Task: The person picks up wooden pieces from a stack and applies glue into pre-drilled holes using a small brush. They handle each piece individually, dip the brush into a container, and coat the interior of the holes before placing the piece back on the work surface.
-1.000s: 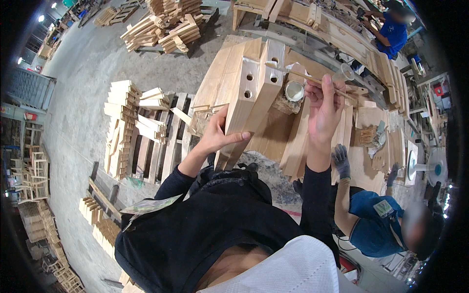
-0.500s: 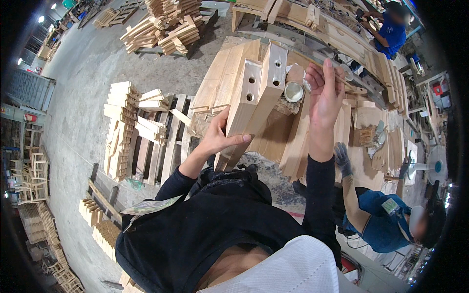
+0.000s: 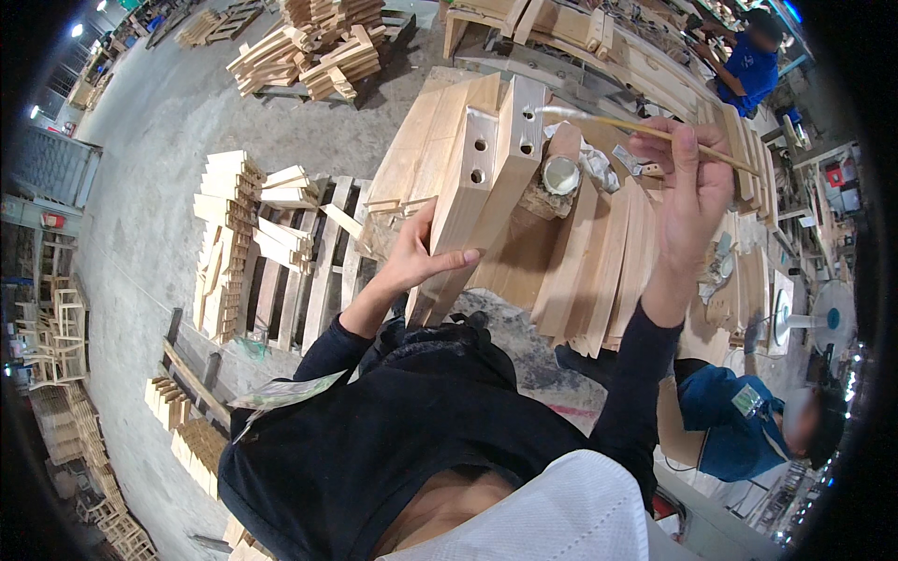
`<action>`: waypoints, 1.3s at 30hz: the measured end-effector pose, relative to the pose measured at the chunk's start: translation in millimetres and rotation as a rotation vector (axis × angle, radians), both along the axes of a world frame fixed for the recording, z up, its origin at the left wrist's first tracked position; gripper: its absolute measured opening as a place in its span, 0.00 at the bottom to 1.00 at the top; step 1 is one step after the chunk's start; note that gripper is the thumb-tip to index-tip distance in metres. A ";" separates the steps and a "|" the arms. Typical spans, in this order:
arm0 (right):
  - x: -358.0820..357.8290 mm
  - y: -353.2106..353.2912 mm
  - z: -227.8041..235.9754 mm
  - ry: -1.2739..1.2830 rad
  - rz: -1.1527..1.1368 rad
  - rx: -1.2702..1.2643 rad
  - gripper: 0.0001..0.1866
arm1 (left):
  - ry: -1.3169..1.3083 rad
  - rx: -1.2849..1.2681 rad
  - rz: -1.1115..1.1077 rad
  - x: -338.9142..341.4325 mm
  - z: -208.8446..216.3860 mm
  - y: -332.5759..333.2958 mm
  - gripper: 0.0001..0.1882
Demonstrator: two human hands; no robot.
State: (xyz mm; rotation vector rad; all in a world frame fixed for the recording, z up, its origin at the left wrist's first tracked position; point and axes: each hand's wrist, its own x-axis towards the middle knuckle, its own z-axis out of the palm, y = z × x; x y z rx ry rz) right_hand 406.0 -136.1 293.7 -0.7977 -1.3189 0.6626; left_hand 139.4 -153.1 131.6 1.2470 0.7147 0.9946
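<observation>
My left hand (image 3: 412, 260) is wrapped around two pale wooden bars held side by side, thumb across the near face. The left bar (image 3: 456, 210) and the right bar (image 3: 505, 187) each have two round holes in their upper ends. A thin wooden stick (image 3: 613, 122) with a whitish tip is pinched in my right hand (image 3: 690, 182). Its tip is at the upper hole of the right bar. Beside the bars, a small round pot (image 3: 561, 176) holds a white paste that looks like glue. Crumpled whitish material lies behind it.
Long wooden boards (image 3: 585, 252) lie to the right of the bars. A pallet (image 3: 323, 248) with stacked wood pieces (image 3: 224, 238) stands at left. A co-worker in blue (image 3: 716, 402) is close on my right, near a white fan (image 3: 823, 318); another person (image 3: 748, 65) works farther back.
My right hand has moved right, and the stick's tip now meets the right bar's upper hole. My left hand and the bars stay nearly still. The co-worker's gloved hand has moved away rightward.
</observation>
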 end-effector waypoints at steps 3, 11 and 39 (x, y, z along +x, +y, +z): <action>-7.9 -14.1 25.4 -0.254 0.051 0.036 0.07 | 0.007 -0.004 -0.006 2.9 2.9 2.1 0.38; -36.1 -7.2 46.5 -0.718 -0.011 0.088 0.08 | 0.036 0.012 0.025 5.4 5.5 2.5 0.38; -33.6 7.1 61.4 -0.580 -0.049 0.088 0.09 | 0.060 0.056 -0.003 6.7 7.0 2.9 0.37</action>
